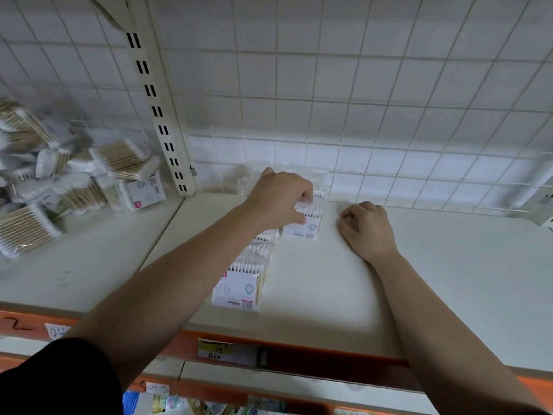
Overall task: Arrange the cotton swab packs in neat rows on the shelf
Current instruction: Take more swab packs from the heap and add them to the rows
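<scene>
A row of cotton swab packs [239, 286] runs front to back on the white shelf [449, 265]; my left forearm hides its left side. At the back of the shelf my left hand [281, 196] pinches the top of an upright cotton swab pack [308, 220] that starts a second row to the right. Just right of that pack my right hand [366, 226] rests on the shelf with its fingers loosely curled, holding nothing. A jumbled heap of swab packs [74, 181] lies on the neighbouring shelf section at the left.
A wire grid back panel [359, 100] closes the rear of the shelf. A slotted upright post [161, 121] divides the two sections. An orange front rail with price tags [227, 351] edges the shelf. Lower shelves hold coloured goods [167, 402].
</scene>
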Demonstrator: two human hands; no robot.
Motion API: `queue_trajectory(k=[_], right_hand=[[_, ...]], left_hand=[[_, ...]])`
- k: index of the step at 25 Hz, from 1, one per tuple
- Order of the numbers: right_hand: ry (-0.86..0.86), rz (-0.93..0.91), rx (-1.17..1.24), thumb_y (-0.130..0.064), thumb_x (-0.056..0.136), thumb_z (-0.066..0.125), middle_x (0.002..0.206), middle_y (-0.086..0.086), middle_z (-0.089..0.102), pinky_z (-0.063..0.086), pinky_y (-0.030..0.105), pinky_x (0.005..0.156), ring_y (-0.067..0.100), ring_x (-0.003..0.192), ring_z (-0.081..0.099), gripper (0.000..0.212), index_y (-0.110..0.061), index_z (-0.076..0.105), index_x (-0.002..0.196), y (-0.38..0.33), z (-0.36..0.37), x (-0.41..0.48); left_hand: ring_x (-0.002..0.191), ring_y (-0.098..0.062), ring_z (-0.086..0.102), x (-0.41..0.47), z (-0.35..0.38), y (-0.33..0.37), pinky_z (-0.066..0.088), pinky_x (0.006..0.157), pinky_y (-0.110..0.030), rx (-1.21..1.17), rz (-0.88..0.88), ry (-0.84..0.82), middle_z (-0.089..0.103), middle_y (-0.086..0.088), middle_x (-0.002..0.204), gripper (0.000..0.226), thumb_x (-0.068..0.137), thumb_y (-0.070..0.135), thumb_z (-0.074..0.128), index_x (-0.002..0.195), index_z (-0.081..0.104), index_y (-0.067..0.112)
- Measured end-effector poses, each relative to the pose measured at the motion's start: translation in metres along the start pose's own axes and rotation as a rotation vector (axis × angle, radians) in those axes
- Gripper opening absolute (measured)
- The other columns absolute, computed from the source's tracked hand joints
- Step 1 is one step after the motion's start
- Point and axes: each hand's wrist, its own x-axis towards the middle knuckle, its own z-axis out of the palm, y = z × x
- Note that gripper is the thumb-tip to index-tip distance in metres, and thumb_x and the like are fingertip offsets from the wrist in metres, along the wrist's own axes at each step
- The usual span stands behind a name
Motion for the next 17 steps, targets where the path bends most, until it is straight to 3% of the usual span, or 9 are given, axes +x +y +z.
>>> queue_trajectory(k=[6,11,17], right_hand=[[0.002,0.000,0.019,-0.024,0.084,0.063,0.092,-0.002,0.054,0.030,0.026,0.078,0.031,0.100,0.048,0.012,-0.016,0.067,0.092,0.003,0.001,0.002],[-0.011,0.001,0.016,-0.023,0.085,0.062,0.097,0.004,0.058,0.029,0.025,0.078,0.030,0.101,0.047,0.014,-0.015,0.067,0.095,0.002,0.002,0.002],[0.097,0.020,0.189,-0.011,0.085,0.059,0.099,0.005,0.058,0.036,0.025,0.076,0.025,0.095,0.055,0.022,-0.011,0.065,0.107,-0.010,-0.012,0.005]], left_hand=[[0.083,-0.017,0.051,0.014,-0.006,0.000,0.031,0.084,-0.029,0.033,0.008,-0.056,0.050,0.006,0.091,0.037,0.070,0.033,0.081,0.088,0.050,0.024],[0.082,-0.015,0.050,0.026,-0.005,-0.001,0.029,0.087,-0.031,0.069,-0.018,-0.075,0.055,0.007,0.092,0.039,0.068,0.034,0.082,0.088,0.049,0.024],[0.096,-0.015,0.055,0.022,-0.006,-0.008,0.031,0.088,-0.032,-0.001,-0.030,-0.019,0.057,0.005,0.108,0.047,0.070,0.036,0.080,0.110,0.059,0.023]])
